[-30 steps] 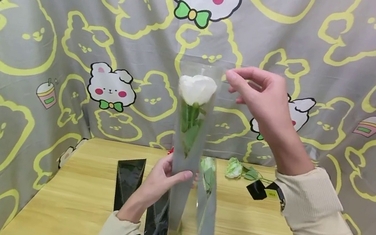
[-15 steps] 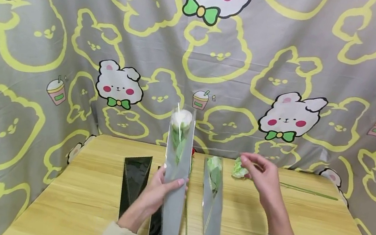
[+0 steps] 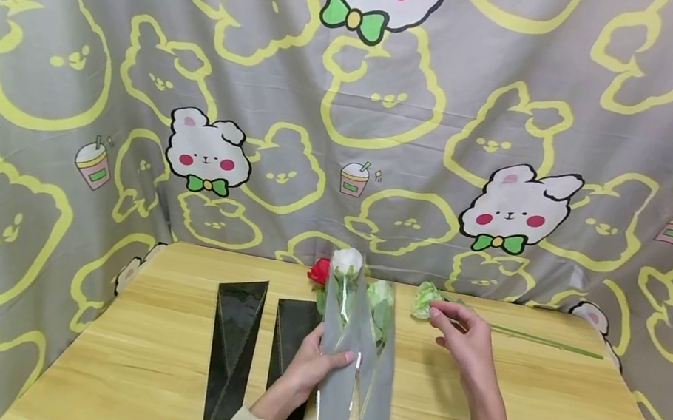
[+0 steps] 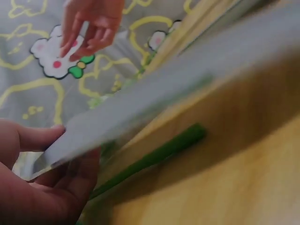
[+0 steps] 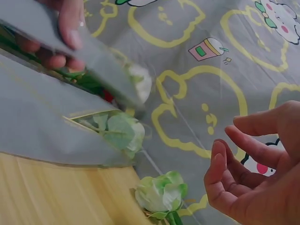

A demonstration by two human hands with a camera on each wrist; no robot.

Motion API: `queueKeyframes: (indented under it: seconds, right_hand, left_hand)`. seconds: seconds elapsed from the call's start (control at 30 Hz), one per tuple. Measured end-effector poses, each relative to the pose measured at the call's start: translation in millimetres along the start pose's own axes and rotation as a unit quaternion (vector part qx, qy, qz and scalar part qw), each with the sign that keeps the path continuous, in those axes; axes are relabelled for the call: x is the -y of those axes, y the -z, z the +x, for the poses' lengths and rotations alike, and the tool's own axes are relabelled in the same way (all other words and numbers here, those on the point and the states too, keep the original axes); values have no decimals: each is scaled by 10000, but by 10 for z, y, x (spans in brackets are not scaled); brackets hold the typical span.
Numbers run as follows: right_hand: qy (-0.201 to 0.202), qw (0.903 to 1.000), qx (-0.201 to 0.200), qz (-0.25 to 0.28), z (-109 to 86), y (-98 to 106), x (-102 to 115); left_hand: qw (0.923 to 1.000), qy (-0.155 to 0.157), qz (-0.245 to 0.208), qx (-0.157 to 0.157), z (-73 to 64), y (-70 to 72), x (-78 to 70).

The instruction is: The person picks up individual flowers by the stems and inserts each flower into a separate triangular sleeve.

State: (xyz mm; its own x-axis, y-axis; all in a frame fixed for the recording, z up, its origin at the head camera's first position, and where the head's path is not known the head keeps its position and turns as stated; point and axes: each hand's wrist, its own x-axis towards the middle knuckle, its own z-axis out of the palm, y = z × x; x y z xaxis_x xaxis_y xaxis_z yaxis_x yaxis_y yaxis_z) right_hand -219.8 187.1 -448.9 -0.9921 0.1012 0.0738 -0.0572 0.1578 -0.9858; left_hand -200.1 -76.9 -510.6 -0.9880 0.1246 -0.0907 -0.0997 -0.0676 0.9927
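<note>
My left hand (image 3: 308, 370) grips a grey flower sleeve (image 3: 336, 383) round its middle, thumb on the front. Inside the sleeve's clear top sits a white rose (image 3: 347, 263) with green leaves. Just to the right, a second grey sleeve (image 3: 379, 405) lies on the table with a pale green rose (image 3: 381, 294) in it. My right hand (image 3: 465, 341) hovers with loosely bent fingers, holding nothing. Close by that hand lies a loose green rose (image 5: 161, 192). A red rose (image 3: 319, 270) shows behind the held sleeve, its stem mostly hidden.
Two black flower sleeves (image 3: 231, 357) lie left of the held one, the nearer partly covered by my left arm. The loose rose's stem (image 3: 546, 341) runs right along the back of the wooden table (image 3: 147, 364). A patterned curtain (image 3: 302, 99) hangs behind.
The wrapped white rose has come down from upright to low over the table, shifting right at the end. My right hand has left the sleeve's top and dropped to the right.
</note>
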Motion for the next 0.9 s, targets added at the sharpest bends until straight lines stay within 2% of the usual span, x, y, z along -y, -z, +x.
queueKeyframes:
  seconds: [0.1, 0.23, 0.4, 0.5, 0.6, 0.67, 0.7, 0.77, 0.8, 0.9]
  right_hand:
    - [-91, 10000, -22, -27, -13, -4, -11]
    - [-143, 9998, -100, -50, -33, 20, -26]
    - [-84, 9999, -64, -92, -31, 0, -46]
    - [-8, 9998, -16, -173, -35, -88, -29]
    - [81, 9996, 55, -273, -58, -220, 7]
    - [187, 9990, 127, -380, -73, -336, 40]
    - [316, 9982, 153, -490, -73, -406, 54]
    - [601, 9949, 249, -764, -72, -572, 90]
    - [766, 9926, 298, -899, -70, -675, 111]
    - [1193, 9821, 602, -1326, -73, -1022, 195]
  left_hand:
    - [9997, -30, 222, -28, -6, -43, 33]
    - [9965, -63, 827, 27, -8, -28, 15]
    - [9883, -170, 1496, 243, -51, 48, -79]
    - [9796, -266, 1985, 188, -105, 134, -167]
    - [9662, -476, 2528, 136, -148, 272, -270]
    - [9604, -585, 2725, 76, -152, 396, -340]
    - [9549, -696, 2885, -46, -132, 463, -370]
    - [9411, -895, 3241, -371, -79, 611, -413]
    - [9340, -889, 3414, -562, -47, 690, -413]
    - [8978, -753, 4135, -1315, 36, 928, -380]
